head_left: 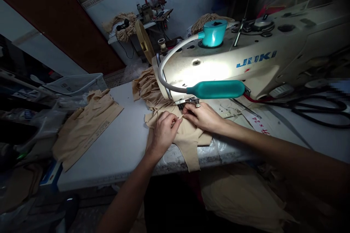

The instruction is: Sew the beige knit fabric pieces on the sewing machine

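Note:
A beige fabric piece (188, 140) lies on the white sewing table (123, 145), under the needle area of a cream JUIKI-type sewing machine (246, 62). My left hand (164, 133) pinches the fabric's edge with curled fingers. My right hand (203, 116), a ring on one finger, presses and pinches the same fabric just in front of the presser foot (188, 101). The fingertips of both hands almost meet. Part of the fabric hangs over the table's front edge.
A teal gooseneck lamp (217, 89) shines over the needle area. Sewn beige pieces bunch behind the machine (146, 89). A stack of beige pieces (87, 123) lies at the table's left. A clear plastic bin (76, 83) stands far left. Black cables (314, 111) run at right.

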Demonstrator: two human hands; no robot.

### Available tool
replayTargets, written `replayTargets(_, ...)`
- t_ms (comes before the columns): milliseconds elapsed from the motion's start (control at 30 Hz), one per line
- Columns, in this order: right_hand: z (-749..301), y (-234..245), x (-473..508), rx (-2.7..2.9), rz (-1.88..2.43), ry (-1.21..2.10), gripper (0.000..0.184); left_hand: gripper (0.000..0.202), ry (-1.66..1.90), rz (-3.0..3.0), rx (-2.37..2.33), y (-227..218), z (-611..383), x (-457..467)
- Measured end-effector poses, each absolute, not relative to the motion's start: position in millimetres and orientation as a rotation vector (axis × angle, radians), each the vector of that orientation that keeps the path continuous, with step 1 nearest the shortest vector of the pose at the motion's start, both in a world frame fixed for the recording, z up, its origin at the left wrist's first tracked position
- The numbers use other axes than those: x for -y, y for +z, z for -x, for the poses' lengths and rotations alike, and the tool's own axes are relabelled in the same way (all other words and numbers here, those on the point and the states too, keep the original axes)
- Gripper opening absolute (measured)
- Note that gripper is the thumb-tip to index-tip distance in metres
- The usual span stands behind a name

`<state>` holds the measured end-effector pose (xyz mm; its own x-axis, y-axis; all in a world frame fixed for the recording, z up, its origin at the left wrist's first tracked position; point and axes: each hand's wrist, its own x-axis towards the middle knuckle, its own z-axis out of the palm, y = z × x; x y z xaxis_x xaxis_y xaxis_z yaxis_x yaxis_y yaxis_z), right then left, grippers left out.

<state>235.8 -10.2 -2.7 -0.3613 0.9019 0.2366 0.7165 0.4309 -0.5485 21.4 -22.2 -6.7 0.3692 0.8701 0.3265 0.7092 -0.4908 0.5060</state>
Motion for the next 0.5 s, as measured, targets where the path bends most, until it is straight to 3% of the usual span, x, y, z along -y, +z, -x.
replayTargets(300, -244.8, 5.4, 42.5, 2.266, 1.217, 0.326, 0.026, 0.018, 0.812, -2.822, -1.251, 4.5, -17.1, 28.2)
replayTargets(500, -245.4, 1.5, 80.3, 2.327, 1.202, 0.245, 0.03, 0.017, 0.399, -3.071, -1.005, 5.9, -12.3, 26.8)
